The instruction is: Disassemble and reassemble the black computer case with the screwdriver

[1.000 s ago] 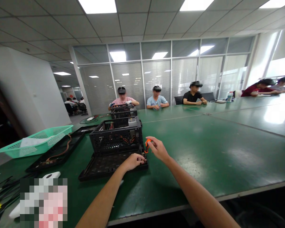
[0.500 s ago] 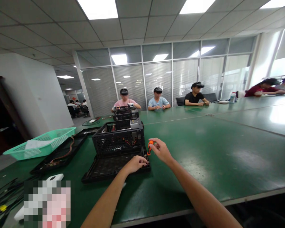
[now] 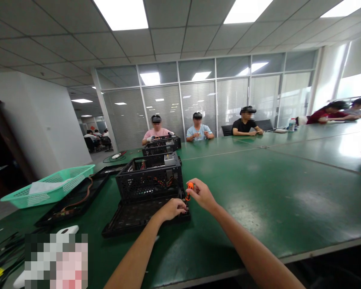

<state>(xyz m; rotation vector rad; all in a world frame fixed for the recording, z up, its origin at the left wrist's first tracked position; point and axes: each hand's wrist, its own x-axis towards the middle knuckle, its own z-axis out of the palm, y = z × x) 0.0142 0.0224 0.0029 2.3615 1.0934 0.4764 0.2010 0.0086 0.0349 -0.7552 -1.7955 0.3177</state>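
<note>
My right hand (image 3: 202, 195) is closed round the orange handle of a screwdriver (image 3: 189, 188), which points down at the right end of a black panel (image 3: 132, 218). At that same end my left hand (image 3: 173, 208) has its fingers pinched together by the screwdriver's tip. Whatever those fingers hold is too small to make out. The panel lies flat on the green table, against the near side of an open black computer case (image 3: 149, 182). Coloured wires and a grey metal box show inside the case.
Left of the case lie another black panel (image 3: 75, 200) with a ribbon cable and a mint-green basket (image 3: 52, 192). Black cables (image 3: 6, 257) and a partly blurred white object (image 3: 67, 230) are at the near left. Behind stands another case (image 3: 159, 148); several people sit across the table.
The screwdriver stands more upright, and my right hand has shifted slightly left and down. My left hand stays at the panel's end. Across the table, a person in light blue has raised their hands.
</note>
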